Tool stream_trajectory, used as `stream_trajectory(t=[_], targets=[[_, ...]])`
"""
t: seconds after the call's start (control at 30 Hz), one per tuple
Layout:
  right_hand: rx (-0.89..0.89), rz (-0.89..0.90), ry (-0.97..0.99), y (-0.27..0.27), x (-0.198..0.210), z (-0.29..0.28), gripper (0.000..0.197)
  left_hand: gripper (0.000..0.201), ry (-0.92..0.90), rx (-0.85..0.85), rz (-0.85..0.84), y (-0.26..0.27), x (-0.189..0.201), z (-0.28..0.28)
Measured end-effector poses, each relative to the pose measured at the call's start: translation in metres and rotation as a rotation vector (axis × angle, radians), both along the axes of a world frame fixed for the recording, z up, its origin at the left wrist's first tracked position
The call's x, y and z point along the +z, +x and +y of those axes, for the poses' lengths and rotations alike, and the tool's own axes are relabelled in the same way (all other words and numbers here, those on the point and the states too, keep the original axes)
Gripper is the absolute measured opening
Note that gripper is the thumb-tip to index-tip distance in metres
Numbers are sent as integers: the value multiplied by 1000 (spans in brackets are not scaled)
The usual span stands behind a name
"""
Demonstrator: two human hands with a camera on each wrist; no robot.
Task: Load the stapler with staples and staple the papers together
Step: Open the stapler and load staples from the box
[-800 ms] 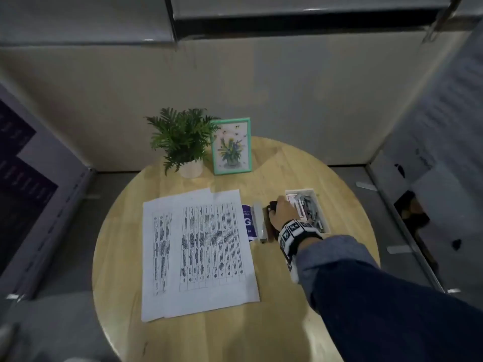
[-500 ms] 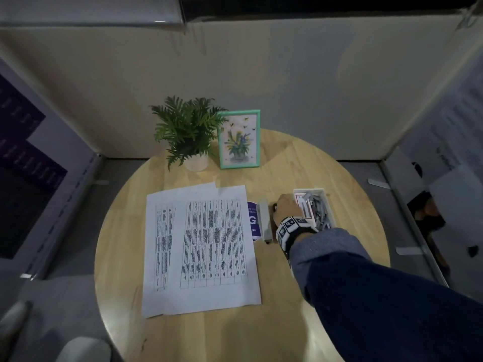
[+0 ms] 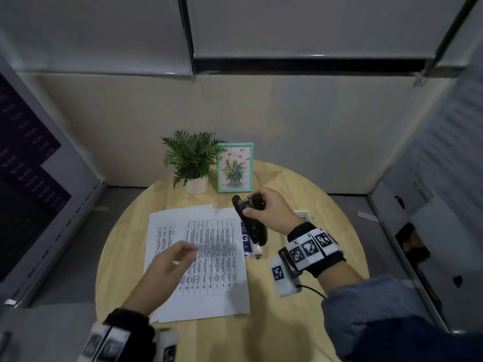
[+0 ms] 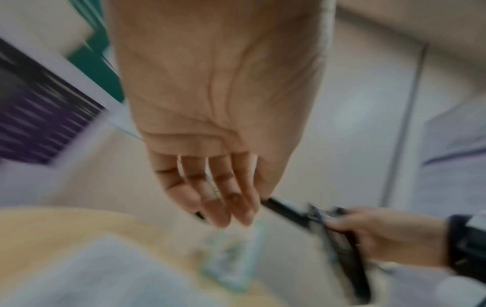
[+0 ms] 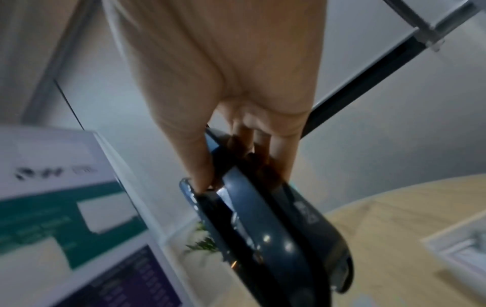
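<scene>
My right hand [image 3: 264,209] grips a black stapler [image 3: 252,226] above the round wooden table [image 3: 326,205], just right of the printed papers [image 3: 198,259]. In the right wrist view the thumb and fingers [image 5: 286,157] clamp the dark stapler [image 5: 276,228] near its hinge end. My left hand [image 3: 170,262] hovers blurred over the papers with straight fingers [image 4: 223,199], holding nothing; the stapler [image 4: 336,234] shows to its right. A white tray of staples [image 3: 304,214] lies mostly hidden behind my right wrist.
A potted plant [image 3: 192,160] and a green picture frame [image 3: 235,167] stand at the table's far edge. A purple-and-white box [image 3: 247,239] with a pale marker-like object [image 3: 257,250] lies beside the papers. Partition walls surround the table.
My right hand has lifted the stapler off the table and turned it up. My left hand has come into view over the papers.
</scene>
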State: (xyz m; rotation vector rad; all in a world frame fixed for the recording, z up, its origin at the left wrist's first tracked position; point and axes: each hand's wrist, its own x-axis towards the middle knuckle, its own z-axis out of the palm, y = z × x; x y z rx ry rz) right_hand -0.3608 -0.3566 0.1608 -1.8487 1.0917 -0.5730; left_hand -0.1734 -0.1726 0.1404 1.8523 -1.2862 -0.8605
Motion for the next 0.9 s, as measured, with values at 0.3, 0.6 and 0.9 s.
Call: stream_trajectory(t=[0.3, 0.6, 0.9], targets=[[-24, -429, 18, 5, 30, 39, 23, 27, -216, -20, 538, -71, 44, -69], [2, -442, 196, -20, 8, 42, 14, 27, -285, 343, 797, -57, 23, -66], [97, -202, 211, -19, -41, 71, 31, 54, -349, 674, 1291, -31, 5, -73]])
